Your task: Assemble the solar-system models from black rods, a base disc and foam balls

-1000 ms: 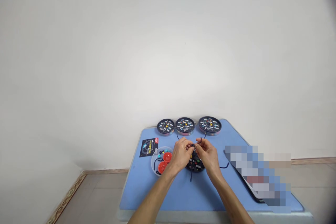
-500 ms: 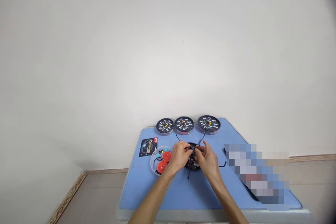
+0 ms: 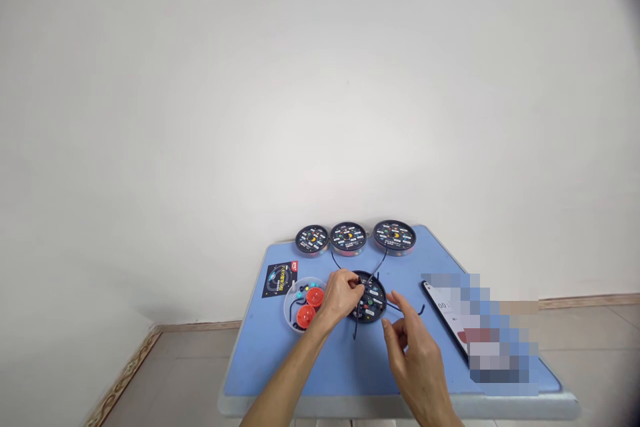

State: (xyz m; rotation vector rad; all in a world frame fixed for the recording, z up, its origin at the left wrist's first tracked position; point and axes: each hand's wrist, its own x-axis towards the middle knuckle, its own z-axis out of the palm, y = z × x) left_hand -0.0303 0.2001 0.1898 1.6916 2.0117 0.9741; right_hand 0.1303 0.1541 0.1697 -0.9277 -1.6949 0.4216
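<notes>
On the table lies a round black base [image 3: 374, 307] printed with small planets and labels. Several thin black rods with bent ends [image 3: 395, 307] spread outward over it from near its middle. At that middle my left hand [image 3: 341, 295] is closed in a pinch on the black rods; the exact part between its fingertips is partly hidden. My right hand [image 3: 413, 347] is apart from the base, just to its lower right, with thumb and forefinger spread and nothing visible in it. A clear round tub [image 3: 287, 310] holds red half-shells [image 3: 306, 315], small coloured balls and black pieces, left of my left hand.
Three round tubs with printed black lids [image 3: 349, 237] stand in a row along the wall. A dark printed card [image 3: 280, 280] lies at the left. At the right is a phone [image 3: 450, 327], partly blurred out. The blue table [image 3: 360, 367] has a pale edge.
My right hand has let go at the middle of the rods and drawn back toward the lower right, its fingers opening. My left hand keeps its pinch there.
</notes>
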